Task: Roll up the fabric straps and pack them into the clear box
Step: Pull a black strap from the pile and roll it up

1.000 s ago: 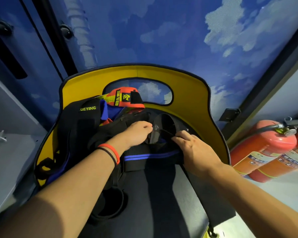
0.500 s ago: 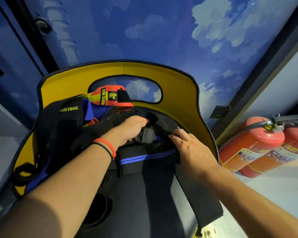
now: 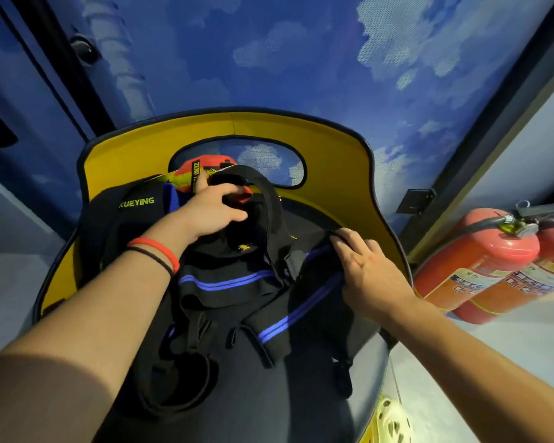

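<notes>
The left hand [image 3: 211, 209] now sits higher, in the upper centre of the frame, no longer at the buckle in the middle of the pile. Its forefinger touches the orange strap roll [image 3: 205, 166], and its other fingers curl over a black strap loop [image 3: 269, 193] that now arches up in front of that roll and partly hides it. The right hand [image 3: 368, 270] is further right and grips the edge of the black fabric there. Below it, a second blue-striped band [image 3: 301, 314] now shows, running diagonally through the lower centre.
</notes>
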`<state>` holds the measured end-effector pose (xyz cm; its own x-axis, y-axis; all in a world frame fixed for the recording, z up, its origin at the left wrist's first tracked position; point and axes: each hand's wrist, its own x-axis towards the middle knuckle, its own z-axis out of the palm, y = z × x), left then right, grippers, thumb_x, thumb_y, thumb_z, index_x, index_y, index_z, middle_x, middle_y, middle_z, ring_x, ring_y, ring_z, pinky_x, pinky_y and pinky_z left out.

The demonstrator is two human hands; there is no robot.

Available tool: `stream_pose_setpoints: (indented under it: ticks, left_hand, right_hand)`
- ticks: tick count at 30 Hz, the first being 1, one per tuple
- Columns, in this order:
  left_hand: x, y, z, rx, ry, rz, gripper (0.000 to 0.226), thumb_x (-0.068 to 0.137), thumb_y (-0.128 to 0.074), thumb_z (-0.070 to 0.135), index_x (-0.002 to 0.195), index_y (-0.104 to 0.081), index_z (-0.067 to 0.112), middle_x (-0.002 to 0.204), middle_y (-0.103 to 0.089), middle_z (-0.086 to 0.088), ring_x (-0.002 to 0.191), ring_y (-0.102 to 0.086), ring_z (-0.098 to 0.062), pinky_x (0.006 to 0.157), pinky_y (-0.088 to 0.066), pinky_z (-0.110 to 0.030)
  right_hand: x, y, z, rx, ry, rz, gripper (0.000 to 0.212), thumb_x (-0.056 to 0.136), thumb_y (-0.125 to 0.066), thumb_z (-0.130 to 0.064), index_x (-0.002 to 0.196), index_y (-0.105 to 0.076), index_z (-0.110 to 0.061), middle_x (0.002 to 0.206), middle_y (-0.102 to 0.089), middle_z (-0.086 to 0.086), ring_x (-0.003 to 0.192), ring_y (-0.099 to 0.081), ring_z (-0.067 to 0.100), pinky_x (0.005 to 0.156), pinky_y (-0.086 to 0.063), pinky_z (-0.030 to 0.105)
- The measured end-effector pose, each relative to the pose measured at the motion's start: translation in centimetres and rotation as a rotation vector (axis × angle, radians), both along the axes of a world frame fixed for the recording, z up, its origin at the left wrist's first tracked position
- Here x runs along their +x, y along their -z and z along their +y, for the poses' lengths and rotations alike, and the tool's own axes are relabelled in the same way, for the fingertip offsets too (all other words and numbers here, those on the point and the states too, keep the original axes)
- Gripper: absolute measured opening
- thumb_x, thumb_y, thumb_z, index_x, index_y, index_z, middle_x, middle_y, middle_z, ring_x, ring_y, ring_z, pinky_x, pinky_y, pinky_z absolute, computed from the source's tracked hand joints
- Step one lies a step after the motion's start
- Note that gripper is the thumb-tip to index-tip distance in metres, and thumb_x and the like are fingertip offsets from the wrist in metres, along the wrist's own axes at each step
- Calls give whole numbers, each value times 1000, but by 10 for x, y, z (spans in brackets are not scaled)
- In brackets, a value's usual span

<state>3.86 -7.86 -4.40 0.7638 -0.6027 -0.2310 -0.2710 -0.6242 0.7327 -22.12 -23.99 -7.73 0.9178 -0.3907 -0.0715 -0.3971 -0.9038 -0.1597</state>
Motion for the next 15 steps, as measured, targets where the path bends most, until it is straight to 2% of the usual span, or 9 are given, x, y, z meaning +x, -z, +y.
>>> stream_pose_setpoints:
  ticks: [2,3,5,6,8,10,11,13,15]
  left_hand:
    - [-11,4,0,16,38,-390,27,84,-80,21,104,-66,31,153,-24,-1,142,-31,-31,114,-36,-42]
    - [-20,4,0,6,49,-576,21,83,-79,22,94,-62,29,140,-31,0,134,-35,-29,101,-44,-45]
    - [-38,3,4,-41,73,-823,21,82,-77,26,85,-56,25,116,-35,3,116,-38,-23,73,-45,-40]
    - [-47,1,6,-72,133,-885,21,81,-76,28,83,-55,24,109,-35,4,109,-39,-20,66,-43,-38]
    - [-58,3,10,-54,390,-857,16,83,-72,31,81,-57,26,98,-42,7,99,-47,-18,66,-46,-38]
    - [-67,6,15,180,643,-675,10,87,-69,37,86,-64,28,92,-55,10,95,-60,-19,72,-49,-34]
    - [-70,11,18,329,728,-599,13,87,-69,41,94,-68,30,97,-61,10,98,-63,-19,76,-49,-31]
    - [-75,26,24,517,807,-593,35,89,-68,48,120,-66,32,120,-61,9,113,-61,-20,88,-50,-34]
    - [-78,41,25,524,783,-641,57,90,-67,52,139,-53,28,135,-51,5,122,-56,-22,97,-48,-39]
  right_hand:
    - [2,3,2,31,3,7,84,87,-61,-28,160,-21,-19,162,-13,-3,131,-36,28,102,-48,44]
    - [3,3,4,38,3,10,85,86,-63,-35,159,-21,-20,162,-14,-4,133,-35,28,103,-48,45]
    - [5,4,6,57,8,8,87,85,-65,-46,158,-24,-22,161,-16,-5,135,-35,28,103,-47,47]
    - [6,4,6,66,12,10,87,85,-65,-50,157,-26,-22,160,-18,-5,135,-36,28,104,-47,48]
    - [6,4,7,71,23,17,78,87,-65,-54,151,-36,-20,153,-29,-2,130,-42,29,102,-47,49]
    - [7,4,6,70,52,-27,57,90,-65,-52,132,-53,-16,133,-45,4,117,-52,31,94,-50,46]
    - [7,3,5,69,74,-52,47,90,-65,-51,119,-58,-15,122,-50,5,111,-56,32,88,-50,43]
    - [7,1,4,85,114,-36,35,90,-68,-49,100,-59,-16,109,-53,4,100,-61,31,77,-49,38]
    - [5,0,5,144,120,31,34,86,-72,-49,93,-55,-21,106,-53,2,96,-61,28,76,-49,37]
